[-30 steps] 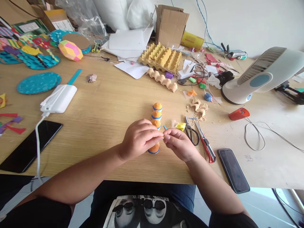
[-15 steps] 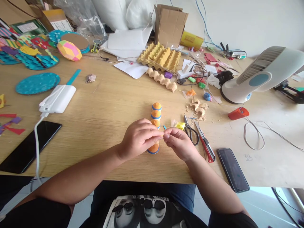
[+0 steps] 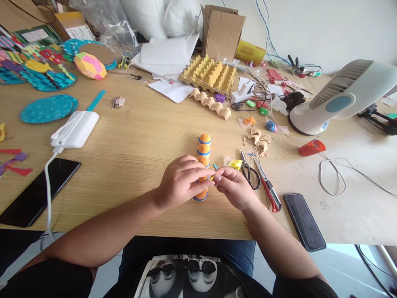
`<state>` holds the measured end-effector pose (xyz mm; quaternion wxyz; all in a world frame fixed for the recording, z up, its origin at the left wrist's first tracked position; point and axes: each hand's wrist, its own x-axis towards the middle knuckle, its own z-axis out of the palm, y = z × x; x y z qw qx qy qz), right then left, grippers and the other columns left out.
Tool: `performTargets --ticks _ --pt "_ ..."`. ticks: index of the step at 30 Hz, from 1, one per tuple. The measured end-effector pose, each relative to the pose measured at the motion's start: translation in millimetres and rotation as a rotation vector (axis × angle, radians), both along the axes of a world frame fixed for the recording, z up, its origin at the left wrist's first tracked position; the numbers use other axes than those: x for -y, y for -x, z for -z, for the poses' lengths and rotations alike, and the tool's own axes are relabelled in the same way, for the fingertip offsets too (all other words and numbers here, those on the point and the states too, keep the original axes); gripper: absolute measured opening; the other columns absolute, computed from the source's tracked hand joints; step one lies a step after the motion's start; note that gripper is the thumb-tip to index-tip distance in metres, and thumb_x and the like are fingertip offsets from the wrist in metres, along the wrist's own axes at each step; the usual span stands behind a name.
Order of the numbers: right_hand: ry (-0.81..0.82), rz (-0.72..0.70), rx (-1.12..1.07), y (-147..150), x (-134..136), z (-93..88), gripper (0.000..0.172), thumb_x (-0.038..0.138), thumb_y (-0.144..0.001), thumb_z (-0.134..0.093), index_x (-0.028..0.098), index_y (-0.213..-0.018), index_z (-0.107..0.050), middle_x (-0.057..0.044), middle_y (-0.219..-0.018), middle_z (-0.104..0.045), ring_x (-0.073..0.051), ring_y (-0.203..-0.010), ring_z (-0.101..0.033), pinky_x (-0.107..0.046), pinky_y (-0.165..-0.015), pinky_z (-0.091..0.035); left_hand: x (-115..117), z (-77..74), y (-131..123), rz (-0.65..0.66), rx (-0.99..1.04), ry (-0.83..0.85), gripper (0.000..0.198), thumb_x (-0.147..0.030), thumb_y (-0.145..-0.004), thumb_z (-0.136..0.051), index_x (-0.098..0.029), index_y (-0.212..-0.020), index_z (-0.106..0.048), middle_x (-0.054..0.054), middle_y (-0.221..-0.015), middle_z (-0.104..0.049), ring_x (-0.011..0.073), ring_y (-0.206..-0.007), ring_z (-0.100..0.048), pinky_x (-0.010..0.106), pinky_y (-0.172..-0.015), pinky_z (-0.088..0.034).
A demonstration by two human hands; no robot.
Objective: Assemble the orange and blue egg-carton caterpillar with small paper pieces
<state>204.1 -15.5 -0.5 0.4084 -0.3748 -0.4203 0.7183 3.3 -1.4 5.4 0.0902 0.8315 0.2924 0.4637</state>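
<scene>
My right hand (image 3: 231, 186) pinches a small yellow lump, clay by its look (image 3: 211, 178), between thumb and fingertips. Close against it, my left hand (image 3: 182, 180) has its thumb and fingers slightly parted around the lump; whether they touch it I cannot tell. Beneath both hands stands an egg-carton strip (image 3: 204, 150), its bumps covered in orange with blue bands, partly hidden by my left fingers. Beside my right hand lie a yellow clay pack (image 3: 235, 164), scissors (image 3: 249, 170) and a red utility knife (image 3: 270, 189).
Carton scraps (image 3: 259, 140) and an orange clay piece (image 3: 249, 120) lie beyond the scissors. A phone (image 3: 304, 222) is at the right edge, a white fan (image 3: 335, 99) behind. On the left are a power bank (image 3: 76, 129) and a black phone (image 3: 40, 192). A yellow egg tray (image 3: 209, 74) sits at the back.
My left thumb has come down away from its fingers, so a gap shows with the yellow lump in it. My right hand stays nearly in place.
</scene>
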Motion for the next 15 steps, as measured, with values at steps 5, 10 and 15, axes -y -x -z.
performTargets --ticks 5,10,15 --pt "-0.063 0.047 0.042 -0.1 0.1 1.3 0.027 0.043 -0.077 -0.082 0.019 -0.078 -0.07 0.003 -0.066 -0.055 -0.009 -0.057 -0.039 -0.024 -0.053 -0.032 -0.8 -0.7 -1.1 0.019 -0.01 0.011 0.024 -0.028 -0.086 -0.077 -0.023 -0.109 -0.072 0.003 -0.094 -0.076 0.0174 -0.086 -0.064 0.032 -0.079 -0.054" --pt "-0.06 0.031 0.025 -1.1 -1.3 0.4 0.025 0.042 -0.081 -0.079 0.018 -0.079 -0.071 0.002 -0.065 -0.054 -0.008 -0.057 -0.037 -0.024 -0.052 -0.027 -2.5 0.8 0.2 0.018 0.017 0.01 0.013 -0.018 -0.089 -0.073 -0.022 -0.101 -0.074 0.002 -0.094 -0.078 0.0159 -0.085 -0.064 0.031 -0.078 -0.053" --pt "-0.027 0.045 0.018 -2.3 -2.2 0.3 0.032 0.043 -0.087 -0.071 0.016 -0.071 -0.069 0.001 -0.067 -0.054 -0.007 -0.055 -0.033 -0.025 -0.052 -0.021 -2.2 -2.1 0.2 0.008 0.04 0.044 0.006 -0.019 -0.09 -0.071 -0.022 -0.096 -0.073 0.0 -0.088 -0.077 0.0151 -0.08 -0.063 0.03 -0.076 -0.051"
